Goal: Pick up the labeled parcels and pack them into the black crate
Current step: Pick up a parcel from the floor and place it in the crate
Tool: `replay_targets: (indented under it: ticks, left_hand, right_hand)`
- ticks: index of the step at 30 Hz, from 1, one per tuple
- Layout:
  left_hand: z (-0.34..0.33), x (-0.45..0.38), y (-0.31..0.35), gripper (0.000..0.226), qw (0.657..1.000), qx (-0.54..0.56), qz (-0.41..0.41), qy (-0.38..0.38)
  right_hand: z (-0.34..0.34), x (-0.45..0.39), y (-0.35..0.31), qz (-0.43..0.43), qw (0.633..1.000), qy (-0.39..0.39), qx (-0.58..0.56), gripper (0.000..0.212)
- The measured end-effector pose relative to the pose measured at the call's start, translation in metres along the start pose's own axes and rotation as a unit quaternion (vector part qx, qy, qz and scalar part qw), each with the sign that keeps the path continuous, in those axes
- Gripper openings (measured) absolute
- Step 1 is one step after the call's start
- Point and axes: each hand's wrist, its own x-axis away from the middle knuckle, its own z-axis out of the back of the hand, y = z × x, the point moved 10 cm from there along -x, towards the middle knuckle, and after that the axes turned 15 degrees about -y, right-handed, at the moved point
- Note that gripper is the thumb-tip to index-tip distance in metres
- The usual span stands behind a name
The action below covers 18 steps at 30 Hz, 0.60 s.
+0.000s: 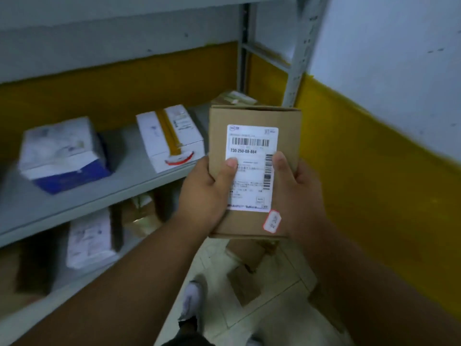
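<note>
Grey shelf (139, 176) carries white boxes (172, 136); before it, left hand (207, 196) and right hand (296, 196) hold up a brown parcel (254, 118), fingers clamped on its sides, thumbs on its label (252, 168).

Brown parcel (254, 171), white shipping label (250, 168), I read number 730-250-08-884 under barcode, remaining print illegible to me

Brown cardboard parcel (254, 171), white label (250, 168) striped with black barcodes, a red-edged white sticker (272, 220) at its lower corner. Left of the parcel, a white box (172, 137) banded in yellow tape, then a white-and-blue box (62, 156) on the grey shelf (87, 193). Yellow wall band (374, 171) right.
</note>
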Motion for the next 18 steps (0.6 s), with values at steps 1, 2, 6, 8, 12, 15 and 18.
replay_targets:
  ticks: [1, 2, 6, 8, 12, 15, 18]
  left_hand:
    - [0.017, 0.019, -0.004, 0.043, 1.0, -0.005, 0.013, 0.026]
    - [0.036, 0.038, -0.008, 0.043, 0.998, -0.013, 0.026, 0.052]
    - [0.103, 0.112, -0.023, 0.053, 0.989, -0.016, 0.049, 0.136]
    - [0.131, 0.15, -0.027, 0.05, 0.984, -0.007, 0.05, 0.169]
    - [0.203, 0.24, -0.041, 0.037, 0.968, 0.0, 0.056, 0.243]
    - [0.278, 0.337, -0.059, 0.048, 0.948, -0.02, 0.068, 0.309]
    - [0.359, 0.453, -0.087, 0.044, 0.919, -0.059, 0.119, 0.371]
  right_hand:
    - [-0.018, 0.007, -0.003, 0.001, 1.0, -0.026, 0.008, 0.035]
    - [-0.038, 0.017, -0.007, 0.003, 0.999, -0.052, 0.016, 0.038]
    - [-0.112, 0.057, -0.031, 0.026, 0.989, -0.136, 0.044, 0.052]
    - [-0.147, 0.081, -0.047, 0.048, 0.983, -0.175, 0.04, 0.046]
    - [-0.234, 0.14, -0.071, 0.086, 0.964, -0.248, 0.042, 0.034]
    - [-0.331, 0.211, -0.08, 0.102, 0.942, -0.317, 0.031, 0.031]
    - [-0.44, 0.302, -0.075, 0.09, 0.915, -0.392, 0.014, 0.031]
